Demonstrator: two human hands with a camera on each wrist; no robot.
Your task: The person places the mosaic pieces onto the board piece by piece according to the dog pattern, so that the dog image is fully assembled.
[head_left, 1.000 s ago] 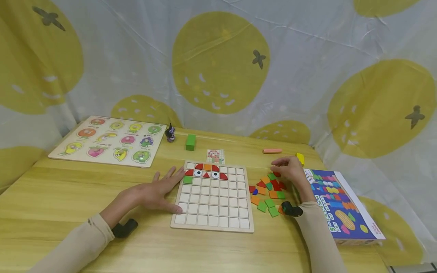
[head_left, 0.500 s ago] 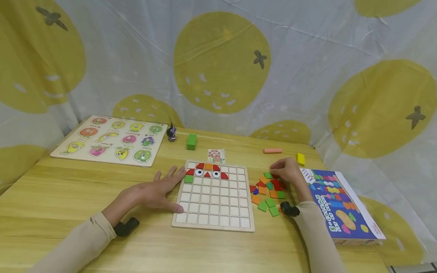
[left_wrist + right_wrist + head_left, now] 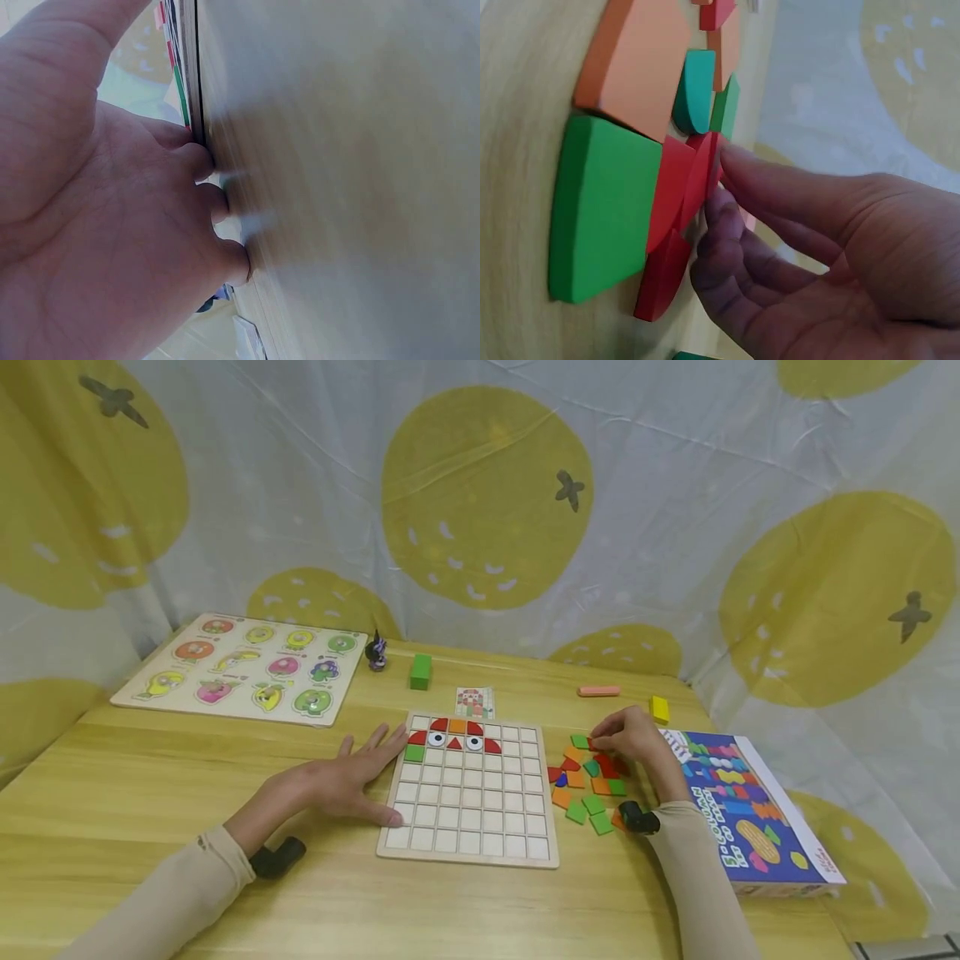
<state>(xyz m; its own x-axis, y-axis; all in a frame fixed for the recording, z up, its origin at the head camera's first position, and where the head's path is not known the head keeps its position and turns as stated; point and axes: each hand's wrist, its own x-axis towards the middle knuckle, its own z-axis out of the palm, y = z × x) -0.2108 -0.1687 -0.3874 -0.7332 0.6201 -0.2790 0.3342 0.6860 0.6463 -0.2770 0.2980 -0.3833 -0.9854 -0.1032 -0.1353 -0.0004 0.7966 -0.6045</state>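
My left hand [image 3: 348,783] rests spread along the left edge of a wooden grid board [image 3: 480,814], fingers and thumb on its rim. In the left wrist view, the fingertips of the left hand [image 3: 127,217] meet the table beside the board. Red, orange, eye and green pieces fill a few cells in the board's upper rows. Over the loose pile to the right, my right hand [image 3: 637,739] pinches a red piece [image 3: 715,161] between thumb and index finger. Close by lie a green square tile [image 3: 604,210], an orange tile [image 3: 641,64] and other red pieces.
A pattern card [image 3: 475,702] lies behind the board. Farther back are a green block [image 3: 421,672], a small dark figurine [image 3: 377,653] and a pink stick [image 3: 598,692]. A fruit puzzle [image 3: 247,672] is at left; a yellow block [image 3: 659,710] and a blue box [image 3: 750,818] are at right.
A green tile by my right fingertips has slid left, out from the pile's top. The right hand has shifted slightly left and now pinches a red piece. The left hand stays put.
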